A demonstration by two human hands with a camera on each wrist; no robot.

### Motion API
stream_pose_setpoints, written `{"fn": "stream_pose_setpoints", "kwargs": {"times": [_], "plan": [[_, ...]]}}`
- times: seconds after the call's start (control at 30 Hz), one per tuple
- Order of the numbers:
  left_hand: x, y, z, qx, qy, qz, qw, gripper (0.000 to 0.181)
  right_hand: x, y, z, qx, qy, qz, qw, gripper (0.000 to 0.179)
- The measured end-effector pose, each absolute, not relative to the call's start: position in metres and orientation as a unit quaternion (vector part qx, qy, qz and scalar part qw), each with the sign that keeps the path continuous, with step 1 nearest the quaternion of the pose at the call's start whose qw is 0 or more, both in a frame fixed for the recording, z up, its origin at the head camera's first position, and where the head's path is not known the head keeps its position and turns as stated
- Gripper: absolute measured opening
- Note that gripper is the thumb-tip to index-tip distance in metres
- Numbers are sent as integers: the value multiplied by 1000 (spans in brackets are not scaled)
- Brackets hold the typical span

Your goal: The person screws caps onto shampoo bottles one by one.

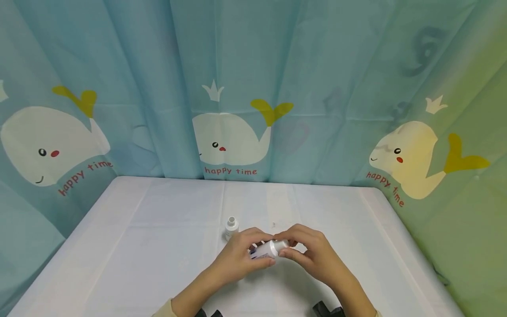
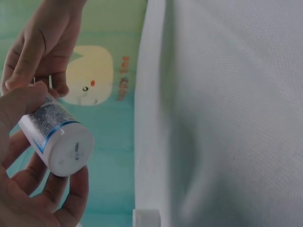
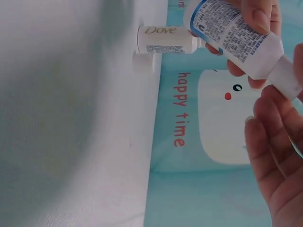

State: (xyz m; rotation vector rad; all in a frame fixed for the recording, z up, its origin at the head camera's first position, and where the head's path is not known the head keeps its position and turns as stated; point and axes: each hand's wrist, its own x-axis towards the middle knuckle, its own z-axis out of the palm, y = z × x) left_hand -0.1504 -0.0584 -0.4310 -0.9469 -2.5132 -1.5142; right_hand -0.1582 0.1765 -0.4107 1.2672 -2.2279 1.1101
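Observation:
A white bottle (image 1: 263, 250) with a blue band and small print on its label is held tilted above the table. My left hand (image 1: 242, 255) grips its body, the thumb on one side and the fingers on the other. The bottle's plain white base (image 2: 71, 150) faces the left wrist camera. With thumb and fingers, my right hand (image 1: 310, 251) pinches the white cap (image 3: 285, 78) at the bottle's other end. Behind my left hand stands a small white bottle (image 1: 231, 227) with an uncapped neck, marked "Dove" in the right wrist view.
A small white round piece, looking like a cap (image 3: 143, 62), lies on the table near the Dove bottle. The table (image 1: 166, 220) has a white cloth. A blue-green curtain (image 1: 325, 145) with whale prints hangs behind. Black objects (image 1: 328, 309) show at the lower edge.

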Motion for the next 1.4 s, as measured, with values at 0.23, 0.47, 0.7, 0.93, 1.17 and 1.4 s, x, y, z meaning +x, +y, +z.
{"fn": "stream_pose_setpoints", "kwargs": {"times": [0.23, 0.47, 0.7, 0.93, 1.17, 1.4], "plan": [[-151, -59, -430, -310, -817, -486, 36, 40, -159, 176, -408, 472, -762, 413, 161, 40], [-150, -58, -432, -321, -808, -491, 62, 38, -159, 173, -410, 474, -752, 420, 182, 39], [-148, -55, -437, -331, -806, -482, 96, 38, -159, 173, -413, 447, -771, 408, 195, 36], [-152, -60, -433, -312, -792, -524, -40, 38, -157, 179, -406, 471, -777, 386, 157, 38], [-154, -59, -434, -324, -762, -551, -103, 37, -159, 183, -404, 502, -758, 392, 142, 35], [-147, -54, -437, -324, -800, -505, -5, 40, -159, 181, -407, 479, -772, 386, 163, 34]]}}
